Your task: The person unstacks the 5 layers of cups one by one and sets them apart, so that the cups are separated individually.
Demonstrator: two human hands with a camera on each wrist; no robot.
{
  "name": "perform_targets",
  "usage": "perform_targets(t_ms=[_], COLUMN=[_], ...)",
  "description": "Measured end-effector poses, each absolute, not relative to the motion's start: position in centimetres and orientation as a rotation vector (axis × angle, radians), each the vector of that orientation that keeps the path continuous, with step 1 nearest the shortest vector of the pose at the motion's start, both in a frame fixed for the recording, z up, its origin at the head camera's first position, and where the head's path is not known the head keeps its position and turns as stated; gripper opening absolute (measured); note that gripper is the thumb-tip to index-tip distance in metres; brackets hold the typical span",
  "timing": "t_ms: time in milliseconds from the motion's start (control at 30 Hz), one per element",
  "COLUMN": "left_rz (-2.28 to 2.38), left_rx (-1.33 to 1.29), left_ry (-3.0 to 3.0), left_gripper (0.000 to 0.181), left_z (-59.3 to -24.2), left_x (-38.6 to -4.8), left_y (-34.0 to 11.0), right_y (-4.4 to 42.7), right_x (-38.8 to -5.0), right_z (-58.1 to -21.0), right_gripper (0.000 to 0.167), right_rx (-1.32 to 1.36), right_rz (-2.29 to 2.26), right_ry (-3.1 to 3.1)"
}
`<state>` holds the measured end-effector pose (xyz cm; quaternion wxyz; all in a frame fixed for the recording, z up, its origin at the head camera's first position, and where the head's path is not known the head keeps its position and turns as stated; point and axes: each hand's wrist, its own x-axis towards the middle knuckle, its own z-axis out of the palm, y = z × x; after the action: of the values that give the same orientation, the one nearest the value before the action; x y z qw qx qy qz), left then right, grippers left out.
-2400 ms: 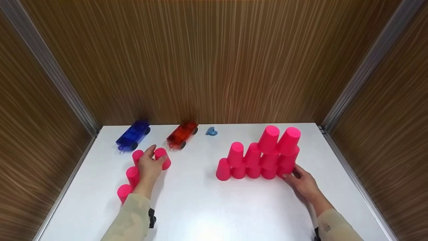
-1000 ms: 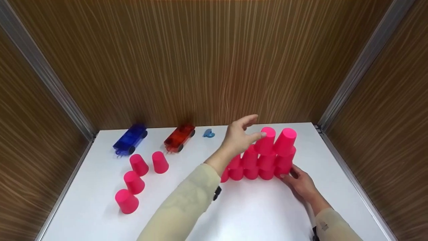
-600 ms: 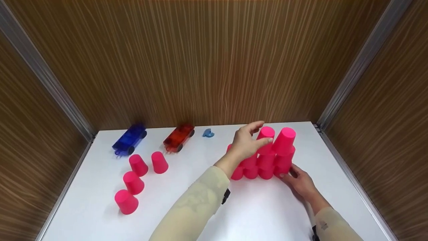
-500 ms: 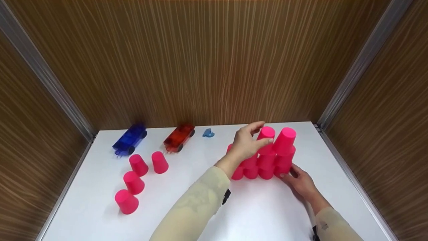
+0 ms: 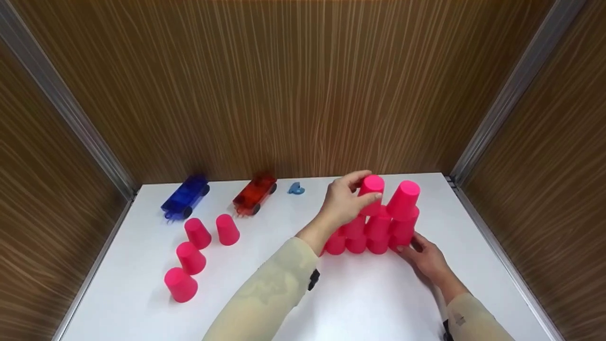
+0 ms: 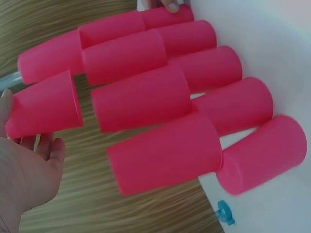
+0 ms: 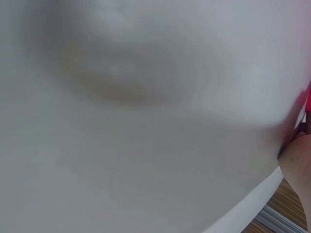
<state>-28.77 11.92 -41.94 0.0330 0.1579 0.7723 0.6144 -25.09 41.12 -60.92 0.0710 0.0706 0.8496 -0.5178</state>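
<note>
My left hand pinches an upside-down pink cup between thumb and fingers. A small gap shows between that cup and the tier below in the left wrist view. Beneath it, pink cups stand in two rows; the second-row cup rests across the bottom row. Another pink cup stands on top at the right end. My right hand holds the rightmost bottom cup low down, thumb in front; its other fingers are partly hidden. The left hand covers some cups in the head view.
Loose pink cups stand on the left of the white table, including one cup nearer the middle. A blue toy car, a red toy car and a small blue piece lie along the back. Wood-grain panels enclose the table.
My left hand moved from the loose cups on the left to the stack and took hold of the left top cup. That cup is now slightly up and left. The right hand stayed.
</note>
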Motion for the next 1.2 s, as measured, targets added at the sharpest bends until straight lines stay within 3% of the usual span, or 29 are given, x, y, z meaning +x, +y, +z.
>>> perform_targets(t_ms=[267,700,1200], left_rz=[2.007,2.179,2.039], left_rx=[0.483,0.156,-0.257], left_ry=[2.463,2.542,2.556], left_gripper=[0.062,0.061,0.07], left_z=[-41.4,-42.3,-47.1], left_x=[-28.4,-27.8,-26.2], left_y=[6.0,-5.4,-11.2], right_y=[41.2,41.7,42.6], right_x=[-25.3,-25.9,-25.6], right_z=[-61.0,-61.0,-61.0], right_gripper=[0.088,0.091,0.091], right_rx=[0.227,0.223,0.229], right_rz=[-1.556,-1.524,-1.507], right_ry=[2.529,2.549,2.548])
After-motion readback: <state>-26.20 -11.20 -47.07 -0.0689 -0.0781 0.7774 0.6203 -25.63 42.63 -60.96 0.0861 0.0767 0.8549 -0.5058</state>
